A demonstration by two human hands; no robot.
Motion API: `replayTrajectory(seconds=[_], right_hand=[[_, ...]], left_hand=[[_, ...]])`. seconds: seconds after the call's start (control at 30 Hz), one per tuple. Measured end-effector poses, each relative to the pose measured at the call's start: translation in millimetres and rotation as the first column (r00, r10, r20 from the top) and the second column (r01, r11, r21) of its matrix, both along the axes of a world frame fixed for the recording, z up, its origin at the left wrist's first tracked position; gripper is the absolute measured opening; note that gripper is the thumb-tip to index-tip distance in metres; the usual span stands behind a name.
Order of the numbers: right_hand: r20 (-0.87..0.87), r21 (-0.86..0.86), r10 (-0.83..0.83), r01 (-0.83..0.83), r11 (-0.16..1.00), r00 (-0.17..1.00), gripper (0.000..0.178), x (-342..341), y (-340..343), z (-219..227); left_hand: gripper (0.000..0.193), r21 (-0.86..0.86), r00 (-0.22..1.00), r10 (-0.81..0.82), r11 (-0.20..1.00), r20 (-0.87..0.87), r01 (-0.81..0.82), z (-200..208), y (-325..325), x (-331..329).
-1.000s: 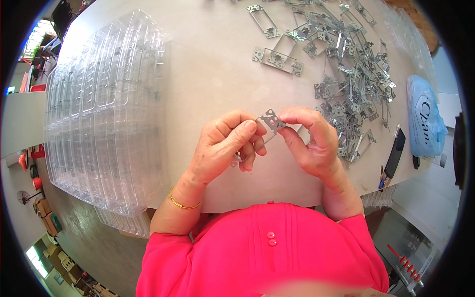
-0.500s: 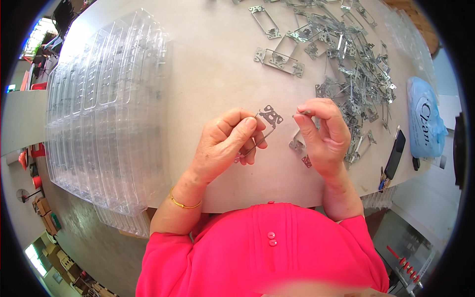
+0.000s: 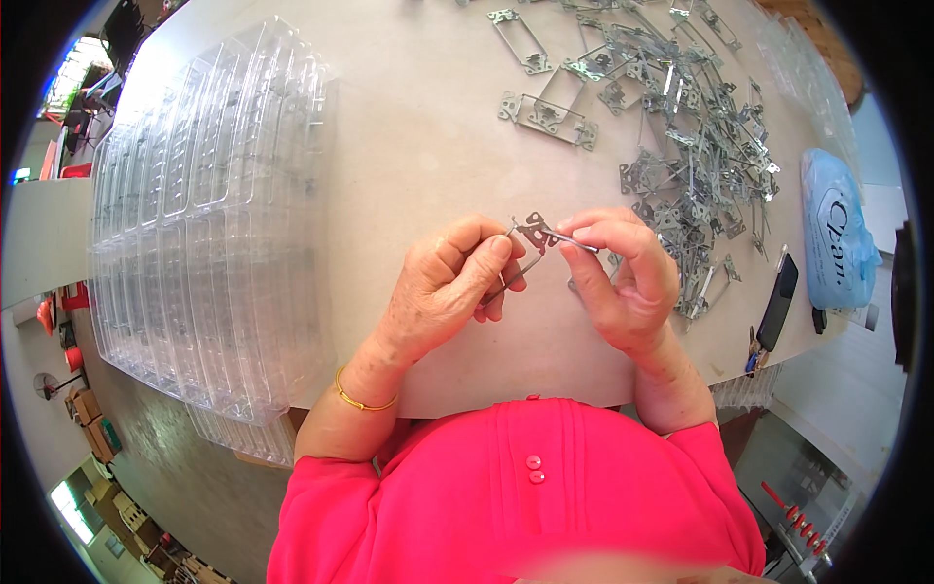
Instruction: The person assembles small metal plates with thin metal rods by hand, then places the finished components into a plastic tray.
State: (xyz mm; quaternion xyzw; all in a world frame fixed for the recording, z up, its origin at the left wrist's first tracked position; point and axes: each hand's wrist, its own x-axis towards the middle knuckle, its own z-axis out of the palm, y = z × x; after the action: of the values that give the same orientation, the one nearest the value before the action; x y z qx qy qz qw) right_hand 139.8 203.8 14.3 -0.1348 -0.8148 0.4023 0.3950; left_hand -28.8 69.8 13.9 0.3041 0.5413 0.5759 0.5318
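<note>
My left hand [image 3: 443,282] is closed, thumb on top, around a thin metal bracket [image 3: 525,265] with a wire-like side bar. Its dark end plate [image 3: 536,232], pierced with holes, points away from me and sticks out past the fingertips. From the other side my right hand [image 3: 628,277] pinches a slim grey metal strip [image 3: 574,240] between thumb and fingers. The strip's tip meets the end plate, touching it or lying just over it; I cannot tell which. Another metal piece [image 3: 614,260] shows partly behind my right fingers, mostly hidden.
A tangled heap of metal brackets [image 3: 696,146] covers the far right. Several loose ones [image 3: 550,119] lie at its left edge. Stacked clear plastic trays [image 3: 209,224] fill the table's left. At the right are a black phone [image 3: 777,307], keys [image 3: 753,355] and a blue plastic bag [image 3: 837,234].
My right hand has come left and slightly lower, bringing the metal strip to the bracket's end plate. My left hand has barely moved and keeps its hold.
</note>
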Motion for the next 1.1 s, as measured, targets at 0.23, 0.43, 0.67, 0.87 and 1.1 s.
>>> replayTrajectory(seconds=[0.23, 0.43, 0.67, 0.87, 1.1], right_hand=[[0.005, 0.111, -0.004, 0.003, 0.994, 1.0, 0.029, -2.5, -1.8, 1.2], [0.017, 0.311, -0.045, 0.038, 0.95, 0.999, 0.027, -5.3, -0.8, 0.0], [0.018, 0.424, -0.1, 0.083, 0.902, 0.995, 0.027, -3.0, -0.1, -1.8], [0.036, 0.473, -0.136, 0.104, 0.875, 0.99, 0.027, -2.9, -0.8, -1.6], [-0.033, 0.42, -0.007, 0.02, 0.908, 0.999, 0.026, 3.4, -2.5, 1.2]], left_hand=[[0.026, 0.007, 1.0, -0.006, 1.0, -0.025, 0.006, -0.9, -0.3, 0.2], [0.024, 0.062, 0.997, -0.013, 0.998, -0.083, 0.018, -1.1, -1.1, 1.4], [0.024, 0.06, 0.996, -0.015, 0.998, -0.088, 0.02, -2.1, -0.4, 2.3], [0.023, 0.024, 0.997, -0.02, 0.999, -0.077, 0.022, 0.5, -0.4, 3.0], [0.024, 0.024, 0.997, -0.002, 1.0, -0.077, 0.003, -0.7, -0.4, 2.2]])
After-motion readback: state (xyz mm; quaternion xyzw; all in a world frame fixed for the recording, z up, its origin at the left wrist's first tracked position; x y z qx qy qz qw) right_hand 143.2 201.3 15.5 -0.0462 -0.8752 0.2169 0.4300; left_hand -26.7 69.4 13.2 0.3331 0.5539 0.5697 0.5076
